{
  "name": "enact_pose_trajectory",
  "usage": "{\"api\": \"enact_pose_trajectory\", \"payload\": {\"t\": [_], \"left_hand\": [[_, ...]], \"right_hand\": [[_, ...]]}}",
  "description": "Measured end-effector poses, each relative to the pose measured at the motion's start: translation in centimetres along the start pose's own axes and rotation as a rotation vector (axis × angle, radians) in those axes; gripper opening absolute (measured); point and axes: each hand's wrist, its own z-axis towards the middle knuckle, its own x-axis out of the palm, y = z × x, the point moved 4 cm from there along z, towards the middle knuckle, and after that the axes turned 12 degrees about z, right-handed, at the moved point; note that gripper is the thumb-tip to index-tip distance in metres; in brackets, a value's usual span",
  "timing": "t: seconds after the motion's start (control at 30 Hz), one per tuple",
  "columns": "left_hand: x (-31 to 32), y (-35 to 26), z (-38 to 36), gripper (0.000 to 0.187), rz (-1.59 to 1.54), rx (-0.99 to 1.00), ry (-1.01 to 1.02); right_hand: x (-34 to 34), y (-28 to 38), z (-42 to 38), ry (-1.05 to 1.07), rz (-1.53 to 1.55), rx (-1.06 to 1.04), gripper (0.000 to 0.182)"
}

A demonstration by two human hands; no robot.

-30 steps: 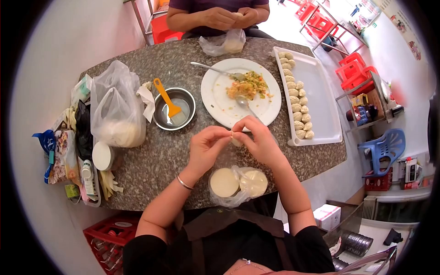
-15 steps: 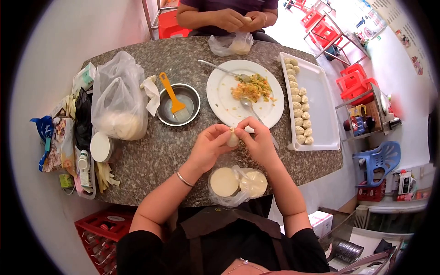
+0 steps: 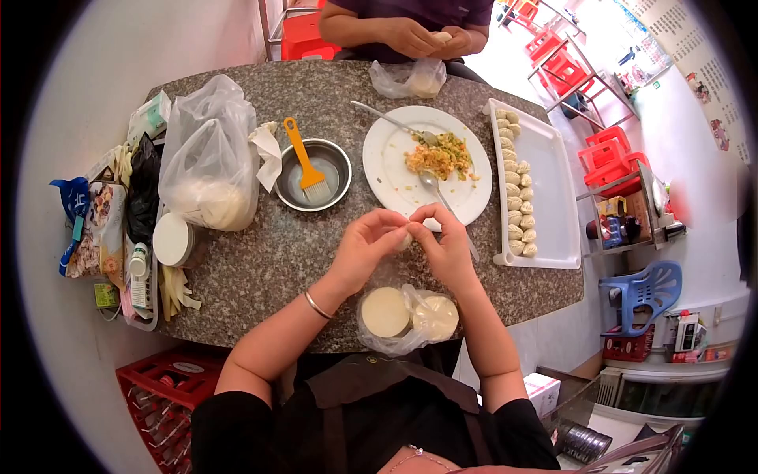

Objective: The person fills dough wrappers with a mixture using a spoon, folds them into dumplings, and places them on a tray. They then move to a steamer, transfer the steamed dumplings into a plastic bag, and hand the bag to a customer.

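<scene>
Between my two hands, over the near middle of the table, is a small pale dumpling, mostly covered by fingers. My left hand pinches it from the left, and my right hand pinches it from the right with thumb and fingertips. Just below them sit two stacks of round dumpling wrappers in a clear plastic bag. Beyond my hands stands a white plate with chopped filling and two spoons. A white tray on the right holds rows of pleated dumplings.
A steel bowl with an orange brush stands left of the plate. Farther left are a bulging plastic bag, a white-lidded jar and assorted packets. Across the table, a co-worker's hands hold a pale piece above another bag.
The view has shifted slightly. My fingertips have closed further over the dumpling, so less of it shows. The co-worker's hands have changed their hold a little.
</scene>
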Motion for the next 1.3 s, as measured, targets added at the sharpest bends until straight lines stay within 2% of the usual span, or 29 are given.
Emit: {"api": "enact_pose_trajectory", "payload": {"t": [0.1, 0.17, 0.23, 0.27, 0.3, 0.37, 0.5, 0.57, 0.63, 0.7, 0.73, 0.77, 0.8, 0.83, 0.87, 0.93, 0.97, 1.0, 1.03, 1.1, 1.17, 1.23, 1.27, 1.3], "left_hand": [[0.1, 0.0, 0.1, 0.021, -0.016, -0.057, 0.085], [0.5, -0.1, 0.0, 0.029, -0.248, -0.179, 0.101], [0.5, -0.1, 0.1, 0.032, -0.282, -0.210, 0.164], [0.6, 0.0, 0.0, 0.035, -0.316, -0.245, 0.225], [0.5, 0.0, 0.0, 0.035, -0.316, -0.245, 0.225], [0.6, 0.1, 0.0, 0.035, -0.335, -0.255, 0.264], [0.7, -0.1, -0.1, 0.036, -0.288, -0.298, 0.240], [0.9, -0.3, -0.1, 0.038, -0.221, -0.315, 0.103], [1.1, 0.0, -0.1, 0.040, -0.160, -0.297, 0.118], [1.0, -0.1, -0.2, 0.041, -0.042, -0.285, 0.134], [1.6, -0.8, -0.2, 0.041, -0.011, -0.282, 0.173], [1.7, -1.9, -0.3, 0.038, 0.112, -0.238, 0.102], [1.6, -2.8, -0.4, 0.035, 0.232, -0.187, 0.026], [1.4, -2.7, -0.6, 0.035, 0.259, -0.175, 0.052], [0.4, -2.7, -0.8, 0.029, 0.321, -0.099, 0.015], [0.1, -3.4, -1.8, 0.019, 0.473, 0.035, -0.007], [0.5, -4.1, -2.9, 0.015, 0.566, 0.091, 0.005], [0.7, -4.0, -3.9, 0.012, 0.566, 0.053, 0.030], [0.8, -3.8, -4.9, 0.016, 0.605, 0.005, 0.064], [1.2, -3.5, -6.6, 0.022, 0.860, 0.066, 0.104], [1.8, -3.8, -7.9, 0.027, 1.128, 0.262, 0.187], [2.4, -3.9, -8.8, 0.027, 1.151, 0.275, 0.159], [2.4, -3.9, -9.1, 0.027, 1.134, 0.248, 0.102], [2.4, -3.8, -9.3, 0.026, 1.116, 0.223, 0.045]], "right_hand": [[-0.4, -0.5, -0.3, -0.031, 0.054, 0.068, 0.009], [-1.0, -1.2, -0.2, -0.048, 0.049, 0.076, 0.009], [-1.7, -1.9, 0.1, -0.084, 0.325, 0.061, 0.012], [-2.0, -2.0, 0.3, -0.044, 0.345, 0.081, 0.018], [-2.5, -2.3, 0.3, -0.045, 0.345, 0.081, 0.018], [-2.6, -2.5, 0.3, 0.101, 0.333, -0.009, 0.020], [-2.6, -3.1, -0.3, 0.047, 0.396, 0.053, 0.029], [-2.5, -0.9, -0.3, 0.071, 0.133, -0.027, 0.037], [-1.7, 1.9, -0.2, 0.298, 0.011, -0.067, 0.047], [-2.2, 1.3, 0.0, 0.410, -0.041, -0.041, 0.039], [-3.4, 1.5, 0.5, 0.342, -0.030, -0.010, 0.037], [-4.8, 1.7, 1.3, 0.279, -0.015, 0.020, 0.035], [-6.8, 0.8, 2.3, 0.170, -0.024, -0.030, 0.034], [-9.1, 0.5, 3.5, 0.049, -0.114, -0.098, 0.035], [-11.8, -0.5, 4.7, -0.063, -0.205, -0.078, 0.037], [-17.2, -2.6, 7.4, -0.327, -0.177, -0.108, 0.043], [-19.8, -3.8, 8.3, -0.395, -0.151, -0.041, 0.042], [-22.1, -5.0, 9.1, -0.458, -0.123, 0.026, 0.042], [-23.5, -5.9, 9.9, -0.472, -0.117, 0.013, 0.042], [-26.2, -8.8, 11.3, -0.613, 0.076, 0.108, 0.034], [-27.4, -10.8, 12.1, -0.658, 0.106, 0.136, 0.033], [-28.0, -11.4, 12.0, -0.677, -0.444, 0.480, 0.034], [-28.1, -11.6, 11.7, -0.686, -0.591, 0.505, 0.035], [-28.3, -12.1, 11.6, -0.688, -0.584, 0.502, 0.035]]}}
